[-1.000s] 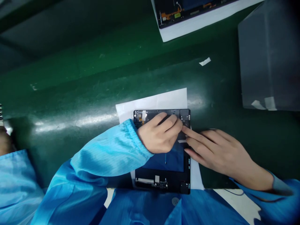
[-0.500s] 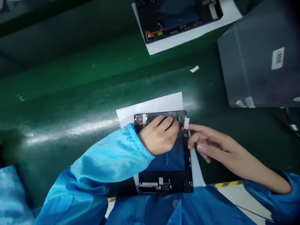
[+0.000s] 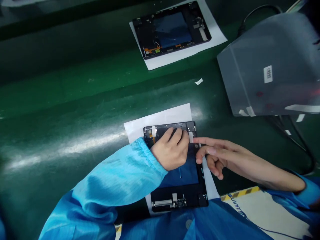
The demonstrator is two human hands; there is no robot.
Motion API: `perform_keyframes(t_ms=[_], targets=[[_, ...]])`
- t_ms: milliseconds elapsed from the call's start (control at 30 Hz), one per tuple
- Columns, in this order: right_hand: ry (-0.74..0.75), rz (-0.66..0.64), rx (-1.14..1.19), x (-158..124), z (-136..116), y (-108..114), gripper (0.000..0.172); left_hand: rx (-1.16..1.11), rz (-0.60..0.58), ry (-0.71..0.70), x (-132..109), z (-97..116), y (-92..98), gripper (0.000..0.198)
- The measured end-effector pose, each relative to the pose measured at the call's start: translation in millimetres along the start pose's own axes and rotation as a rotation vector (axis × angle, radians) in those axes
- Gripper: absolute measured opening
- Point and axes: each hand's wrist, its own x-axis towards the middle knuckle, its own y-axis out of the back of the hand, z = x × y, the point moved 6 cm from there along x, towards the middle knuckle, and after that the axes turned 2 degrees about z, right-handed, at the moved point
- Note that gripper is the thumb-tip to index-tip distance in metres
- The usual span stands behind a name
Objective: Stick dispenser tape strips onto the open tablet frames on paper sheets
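Note:
An opened tablet (image 3: pixel 175 196) lies on a white sheet (image 3: pixel 160 115) right in front of me, its circuit parts and dark blue battery area exposed. Over its upper half, my left hand (image 3: pixel 172 150) is curled with the fingers bent down; the fingertips and whatever they grip are hidden. From the right comes my right hand (image 3: pixel 220 155), index finger stretched out and the others loosely bent. A small white strip of tape (image 3: pixel 191 137) is at that index fingertip, over the tablet's upper right part and close to my left fingers. Another white strip (image 3: pixel 154 131) sits at the tablet's upper left.
A second opened tablet (image 3: pixel 172 30) rests on its own white sheet (image 3: pixel 185 56) farther back. A grey box (image 3: pixel 250 73) with a barcode label stands at the right, with cables (image 3: pixel 302 143) below it. One loose white scrap (image 3: pixel 199 81) lies on the green table (image 3: pixel 75 96).
My right hand has moved left, bringing the tape strip from the tablet's right edge in over its upper right part. My left hand stays curled over the tablet. The view has shifted.

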Motion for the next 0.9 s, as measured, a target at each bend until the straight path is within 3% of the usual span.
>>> perform_keyframes(t_ms=[467,700,900], targets=[[-0.01,0.012,0.055,1.2,-1.5,3.2,0.067,0.019,0.034,0.05,-1.7,-4.1,-3.9,0.027],[-0.018,-0.009,0.098,2.7,-3.4,2.0,0.068,-0.06,-0.08,0.072,0.4,-12.4,-9.8,0.032],[-0.02,-0.068,0.164,-7.4,-2.7,-4.6,0.061,-0.021,-0.087,0.021,2.3,-12.4,-7.4,0.03]])
